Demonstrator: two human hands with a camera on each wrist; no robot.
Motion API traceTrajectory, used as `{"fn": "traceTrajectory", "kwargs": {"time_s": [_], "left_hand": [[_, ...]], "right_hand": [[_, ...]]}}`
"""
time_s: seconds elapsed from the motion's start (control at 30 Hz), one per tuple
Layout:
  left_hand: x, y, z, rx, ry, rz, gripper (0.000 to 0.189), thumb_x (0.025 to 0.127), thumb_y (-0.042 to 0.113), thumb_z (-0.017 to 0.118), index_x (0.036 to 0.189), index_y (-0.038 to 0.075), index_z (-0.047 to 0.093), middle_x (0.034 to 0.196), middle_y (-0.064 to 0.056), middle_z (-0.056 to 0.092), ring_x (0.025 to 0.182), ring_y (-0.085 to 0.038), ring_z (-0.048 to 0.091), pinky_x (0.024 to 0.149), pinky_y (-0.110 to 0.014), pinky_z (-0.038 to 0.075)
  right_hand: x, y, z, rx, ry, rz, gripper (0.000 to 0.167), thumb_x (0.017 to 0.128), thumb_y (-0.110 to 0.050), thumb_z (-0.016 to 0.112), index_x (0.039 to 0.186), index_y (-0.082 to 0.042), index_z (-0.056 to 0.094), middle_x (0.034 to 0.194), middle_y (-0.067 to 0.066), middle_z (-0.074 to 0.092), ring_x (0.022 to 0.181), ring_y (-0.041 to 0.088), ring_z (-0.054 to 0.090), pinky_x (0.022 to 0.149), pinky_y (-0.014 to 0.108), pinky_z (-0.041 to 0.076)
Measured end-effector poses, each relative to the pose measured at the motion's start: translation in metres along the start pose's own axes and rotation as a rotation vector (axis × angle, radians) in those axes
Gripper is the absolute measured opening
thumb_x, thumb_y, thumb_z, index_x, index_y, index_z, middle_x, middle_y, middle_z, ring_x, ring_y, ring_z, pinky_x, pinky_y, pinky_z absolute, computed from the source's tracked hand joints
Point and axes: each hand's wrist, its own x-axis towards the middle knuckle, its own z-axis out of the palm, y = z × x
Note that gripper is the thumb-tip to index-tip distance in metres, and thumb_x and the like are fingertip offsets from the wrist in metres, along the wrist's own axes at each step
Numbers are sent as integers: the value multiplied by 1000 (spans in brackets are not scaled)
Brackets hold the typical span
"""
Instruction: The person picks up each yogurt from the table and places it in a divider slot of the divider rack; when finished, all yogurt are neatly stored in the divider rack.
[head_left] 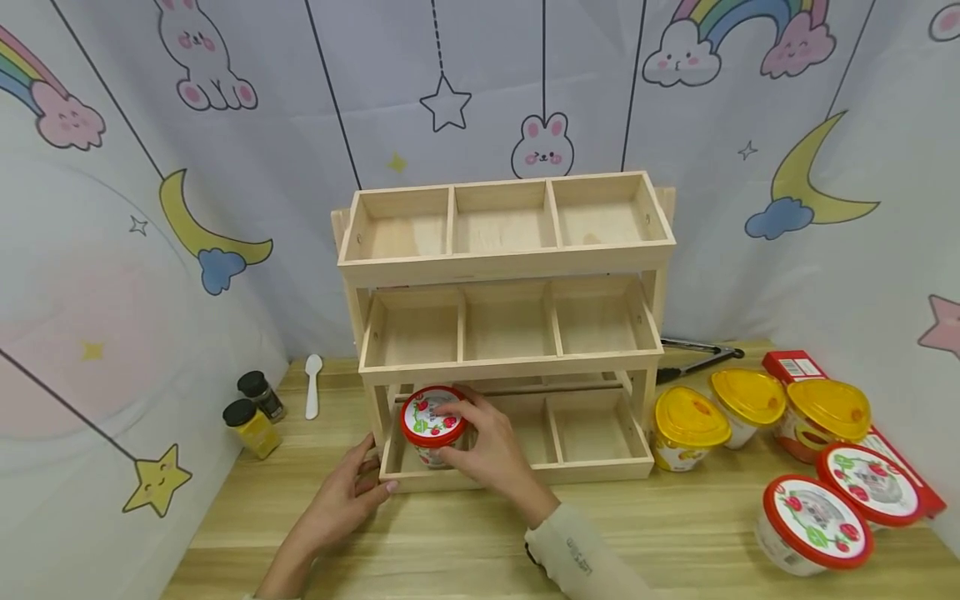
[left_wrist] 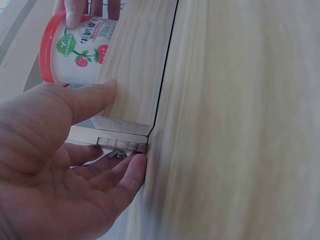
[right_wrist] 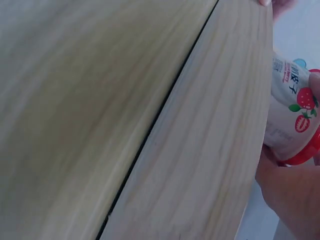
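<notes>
Jars (head_left: 260, 435), one yellow and one dark, sit at half past eight from the rack (head_left: 506, 264), with a white spoon (head_left: 312, 392) just beside them, its bowl to 12 and its handle to 6. At half past seven the left hand (head_left: 337, 506) grips the rack's near corner, thumb on the front board, fingers curled at the end. Within the bottom tier's left compartment, at 7 o'clock, is the red-lidded tub (head_left: 429, 430). Its lid points up and its lid-to-base axis runs close to upright; the left wrist view shows that lid facing 9, the right wrist view about 5. Whether the base touches the compartment floor is hidden. At the tub's 3 o'clock, the right hand (head_left: 491, 442) is clamped on it, thumb at the near side, a finger across the lid. The two hands are apart. Tongs (head_left: 697, 363) lie at 3 o'clock from the rack, yellow-lidded cups (head_left: 692, 421) near half past three, a red box (head_left: 930, 502) beyond them, and two more red-lidded tubs (head_left: 816, 518) at 4.
</notes>
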Motion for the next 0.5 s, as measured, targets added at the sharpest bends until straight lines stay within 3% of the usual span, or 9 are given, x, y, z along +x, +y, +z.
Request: {"fn": "traceTrajectory", "kwargs": {"time_s": [0.3, 0.5], "left_hand": [[-1, -1, 0, 2, -3, -2, 91, 102, 8, 73, 170, -3, 15, 175, -32, 20, 151, -54, 46, 109, -36, 63], [-2, 1, 0, 11, -2, 3, 90, 102, 9, 74, 170, -5, 15, 174, -34, 22, 150, -54, 47, 109, -36, 63]], "right_hand": [[4, 2, 9, -52, -11, 44, 50, 80, -20, 93, 127, -23, 77, 164, 12, 55, 146, 43, 56, 121, 67, 47], [6, 2, 14, -64, -44, 74, 51, 82, -19, 93, 129, -21, 74, 161, 15, 56, 143, 44, 57, 118, 65, 50]]}}
